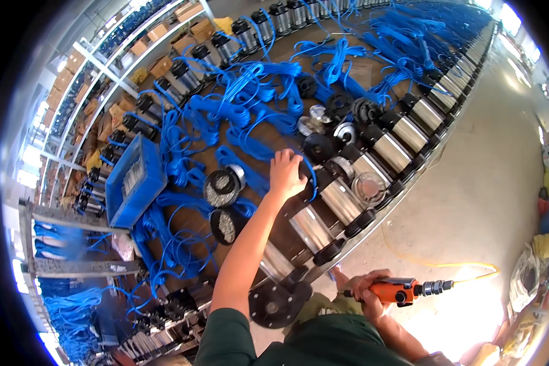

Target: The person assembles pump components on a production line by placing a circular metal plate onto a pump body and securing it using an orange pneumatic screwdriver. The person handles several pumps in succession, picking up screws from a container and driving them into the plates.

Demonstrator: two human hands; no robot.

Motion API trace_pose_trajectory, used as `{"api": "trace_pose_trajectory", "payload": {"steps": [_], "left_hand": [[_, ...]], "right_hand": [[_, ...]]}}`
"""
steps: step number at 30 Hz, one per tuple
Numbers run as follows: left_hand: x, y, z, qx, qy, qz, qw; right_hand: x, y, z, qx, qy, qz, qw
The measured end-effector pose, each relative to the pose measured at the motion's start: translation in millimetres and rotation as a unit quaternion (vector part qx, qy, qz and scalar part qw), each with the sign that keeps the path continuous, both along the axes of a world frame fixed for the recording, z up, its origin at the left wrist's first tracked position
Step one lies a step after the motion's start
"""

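Observation:
My left hand point(285, 174) reaches out over the long workbench point(287, 241) and rests on a black round cap at the end of a silver cylindrical motor body point(341, 198); whether it grips the cap I cannot tell. My right hand point(367, 291) hangs low beside the bench, closed around an orange pneumatic screwdriver point(402, 290) with a yellow air hose point(451, 263) trailing over the floor. A row of silver cylinders with black end caps point(409, 134) runs along the bench's near edge.
Blue cable bundles point(250, 91) cover the bench. A blue crate point(134, 180) and two round dishes of small screws point(221, 188) sit left of my hand. A black flange point(274, 302) lies at the near end. Shelves with cardboard boxes point(158, 64) stand behind; concrete floor point(488, 183) at the right.

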State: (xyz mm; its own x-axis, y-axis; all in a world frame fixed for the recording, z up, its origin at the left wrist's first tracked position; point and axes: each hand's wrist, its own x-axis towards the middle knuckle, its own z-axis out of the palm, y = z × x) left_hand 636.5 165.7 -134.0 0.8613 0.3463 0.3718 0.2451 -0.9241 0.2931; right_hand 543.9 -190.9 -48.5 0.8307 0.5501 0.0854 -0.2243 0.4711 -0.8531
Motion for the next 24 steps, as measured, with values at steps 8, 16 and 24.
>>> {"api": "trace_pose_trajectory", "payload": {"steps": [8,16,24], "left_hand": [[140,31,-3,0.081,0.012,-0.005,0.997],[123,-130,-2,0.0,0.178,-0.297,0.938],[-31,-84,117,-0.197,0.162,-0.068,0.964]], "right_hand": [[38,-22,-1,-0.075,0.058,-0.09,0.991],[73,-31,-13,-0.02,0.121,-0.11,0.986],[74,0,-13,-0.03,0.098,-0.125,0.987]]}}
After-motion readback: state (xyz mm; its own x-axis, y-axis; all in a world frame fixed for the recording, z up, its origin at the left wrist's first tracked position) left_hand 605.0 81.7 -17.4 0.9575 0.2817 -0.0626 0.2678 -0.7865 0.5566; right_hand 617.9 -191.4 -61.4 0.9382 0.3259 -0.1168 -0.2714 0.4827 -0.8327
